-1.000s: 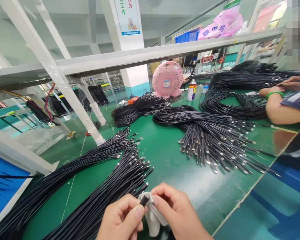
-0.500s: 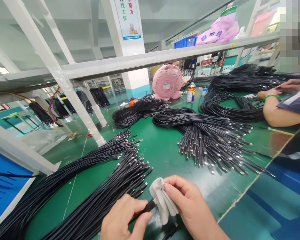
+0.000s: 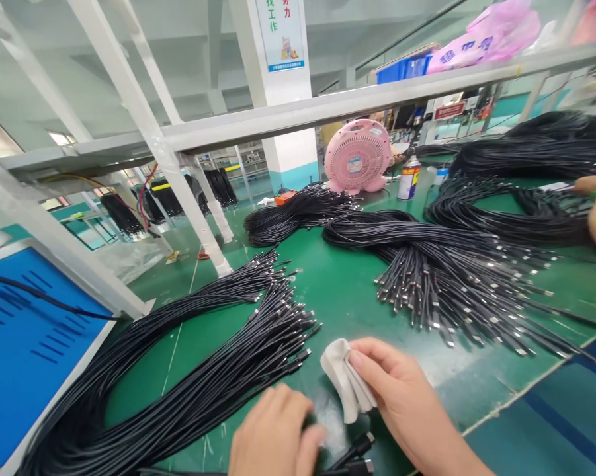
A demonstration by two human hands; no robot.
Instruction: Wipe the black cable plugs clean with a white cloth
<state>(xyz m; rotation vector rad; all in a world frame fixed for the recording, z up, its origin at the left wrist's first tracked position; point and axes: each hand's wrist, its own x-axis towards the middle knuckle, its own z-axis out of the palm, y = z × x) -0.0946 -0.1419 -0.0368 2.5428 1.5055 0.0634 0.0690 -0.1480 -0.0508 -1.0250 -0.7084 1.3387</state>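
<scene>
Basically, nearest the camera a few black cable ends lie at the bottom edge, partly cut off; left hand just beside them, thumb set apart from curled fingers, blurred, can't tell if anything sits under the palm. Right hand has thumb and fingers together, clamped on a folded white cloth above the green table. Risk: only one edge is pinched, so the cloth could slip or snag on a metal plug; grabbing by feel might catch two cables at once. Further out, left-side cables fan their plugs near the cloth, so a careless sweep could tangle them. Beyond, right-side cables have a tip poking past the table edge; a knock could drag some off. Farthest, spray can stands upright near the pink fan, probably safe unless a tugged cable tips it
</scene>
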